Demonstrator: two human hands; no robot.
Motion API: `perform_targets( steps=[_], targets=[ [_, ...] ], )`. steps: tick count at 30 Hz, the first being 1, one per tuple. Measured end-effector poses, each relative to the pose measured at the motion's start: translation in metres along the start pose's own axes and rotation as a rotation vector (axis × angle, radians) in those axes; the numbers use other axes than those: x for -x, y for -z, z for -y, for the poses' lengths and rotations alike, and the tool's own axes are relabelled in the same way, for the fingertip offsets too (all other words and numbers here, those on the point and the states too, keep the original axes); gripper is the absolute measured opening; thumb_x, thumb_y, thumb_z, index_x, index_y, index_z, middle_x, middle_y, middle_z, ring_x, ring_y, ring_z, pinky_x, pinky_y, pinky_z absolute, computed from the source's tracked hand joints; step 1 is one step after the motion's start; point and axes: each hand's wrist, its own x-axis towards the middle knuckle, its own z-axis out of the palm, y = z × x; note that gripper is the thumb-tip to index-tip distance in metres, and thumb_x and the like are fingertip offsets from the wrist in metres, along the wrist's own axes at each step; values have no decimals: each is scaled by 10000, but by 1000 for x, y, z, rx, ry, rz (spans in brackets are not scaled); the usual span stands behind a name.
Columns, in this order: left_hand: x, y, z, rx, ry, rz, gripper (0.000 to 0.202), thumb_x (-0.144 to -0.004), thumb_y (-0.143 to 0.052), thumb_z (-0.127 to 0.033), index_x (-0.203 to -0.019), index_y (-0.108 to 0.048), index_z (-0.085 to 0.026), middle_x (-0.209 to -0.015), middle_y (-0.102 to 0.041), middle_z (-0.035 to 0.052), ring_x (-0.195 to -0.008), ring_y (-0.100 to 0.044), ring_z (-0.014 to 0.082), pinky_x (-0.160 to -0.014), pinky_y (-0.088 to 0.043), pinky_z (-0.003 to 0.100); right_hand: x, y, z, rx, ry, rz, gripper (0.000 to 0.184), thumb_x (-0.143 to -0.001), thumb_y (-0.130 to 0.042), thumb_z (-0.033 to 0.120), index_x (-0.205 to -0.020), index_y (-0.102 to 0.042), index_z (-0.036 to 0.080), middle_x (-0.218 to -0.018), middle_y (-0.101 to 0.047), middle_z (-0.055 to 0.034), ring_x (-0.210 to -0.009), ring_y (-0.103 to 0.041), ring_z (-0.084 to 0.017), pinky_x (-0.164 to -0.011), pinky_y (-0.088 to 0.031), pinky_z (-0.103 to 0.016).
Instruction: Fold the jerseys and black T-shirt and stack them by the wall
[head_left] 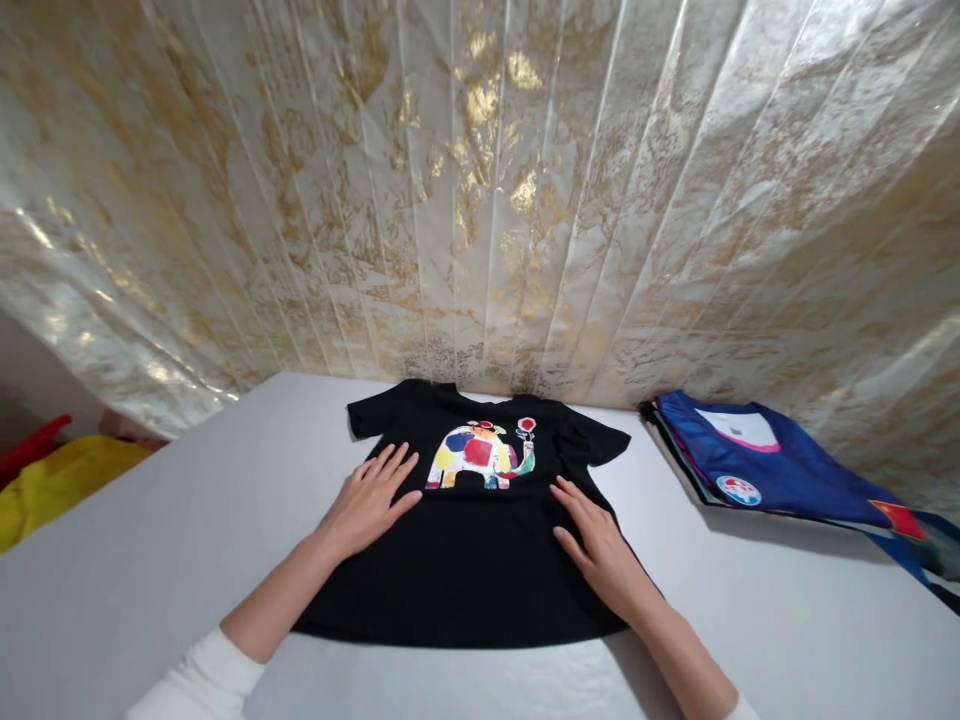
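1. A black T-shirt (480, 570) lies spread face up at the center of a white table (195, 500), collar toward 12 o'clock, hem toward 6.
2. The left hand (376, 500) rests open, palm down, at the shirt's 9-to-10 o'clock side, fingers parted and aimed near 1 o'clock, thumb angled out toward 2. Its forearm enters from 7 to 8 o'clock, a white sleeve (199, 680) pushed below the elbow.
3. The right hand (596, 545), also open and palm down, lies at the 3-to-4 o'clock side, fingers together and pointing toward 10 to 11; its forearm reaches in from 5.
4. A colorful elephant print (478, 452) shows between and just beyond the fingertips.
5. Folded garments (795, 475) sit stacked near 3 o'clock; yellow cloth (71, 480) appears at 9, beyond the table's edge.
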Motion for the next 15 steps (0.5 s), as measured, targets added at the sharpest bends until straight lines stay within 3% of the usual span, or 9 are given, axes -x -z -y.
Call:
perform_targets(
  steps=[2, 4, 6, 9, 12, 15],
  targets=[
    [3, 7, -6, 59, 3, -21, 539, -941, -429, -483, -1417, -386, -232, -1523, -312, 90, -1409, -234, 289, -1074, -283, 480, 7, 11, -14, -87, -58, -71, 444, -924, -390, 354, -1347, -424, 226, -1455, -424, -120, -1335, -400, -249, -1071, -365, -473],
    [9, 18, -29, 151, -36, -82, 436, -930, -480, -386, -1334, -464, -222, -1484, -375, 106, -1380, -284, 293, -1052, -304, 481, 18, 27, -25, -155, -102, -112, 392, -886, -407, 296, -1269, -477, 247, -1391, -485, -110, -1286, -454, -248, -1063, -372, -472],
    [17, 31, -68, 280, -135, -113, 250, -912, -503, -263, -1154, -556, -229, -1347, -507, 77, -1277, -407, 258, -1016, -338, 436, 30, 45, -30, -210, -121, -86, 375, -821, -413, 214, -1172, -536, 263, -1308, -539, -87, -1243, -485, -243, -1048, -382, -459],
    [27, 42, -137, 474, -285, 47, 96, -851, -581, -190, -936, -565, -232, -1050, -602, 8, -998, -538, 194, -900, -405, 347, 49, 71, -28, -288, -140, 58, 440, -679, -425, 132, -1067, -587, 264, -1234, -563, -67, -1218, -485, -244, -1033, -386, -435],
    [28, 36, -190, 519, -378, 145, 177, -792, -670, -237, -928, -557, -231, -987, -590, -9, -939, -533, 189, -873, -413, 331, 64, 83, -21, -336, -167, 197, 532, -554, -422, 95, -1031, -595, 255, -1238, -536, -63, -1240, -440, -246, -1065, -335, -436],
    [23, 19, -217, 437, -391, 152, 250, -756, -708, -283, -945, -559, -216, -989, -589, 9, -929, -532, 211, -837, -428, 346, 69, 81, -17, -329, -176, 248, 559, -481, -405, 77, -979, -594, 249, -1209, -523, -55, -1208, -436, -244, -1053, -329, -441]
  ],
)
